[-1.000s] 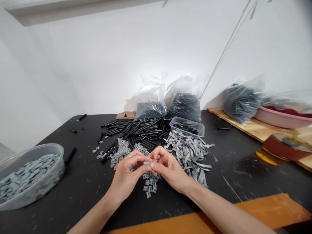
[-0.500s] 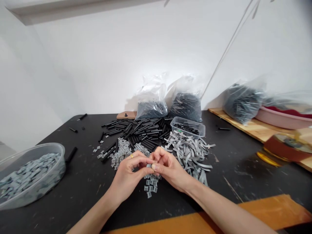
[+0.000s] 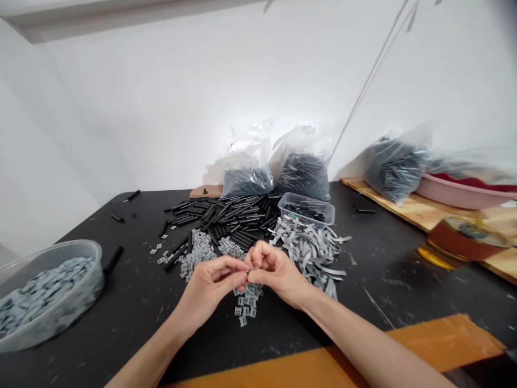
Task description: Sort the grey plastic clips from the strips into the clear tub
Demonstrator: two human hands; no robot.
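My left hand and my right hand meet above the middle of the black table, fingertips touching. Each is closed in a pinch between thumb and forefinger. Whatever sits between them is tiny and mostly covered by the fingers, so I cannot make it out. Just below the fingertips lie loose small grey plastic buckles. A larger heap of the same grey buckles spreads behind my left hand. Beyond my right hand is a tangled pile of grey strips.
Black rods are heaped behind the hands, beside a clear plastic box of small black parts. Two filled bags lean on the wall. A clear tub of grey pieces stands left. A tape roll and wooden board are right.
The view has shifted slightly, so everything on the table sits a little further left. Both hands remain pinched together, with the fingertips pressed a bit closer.
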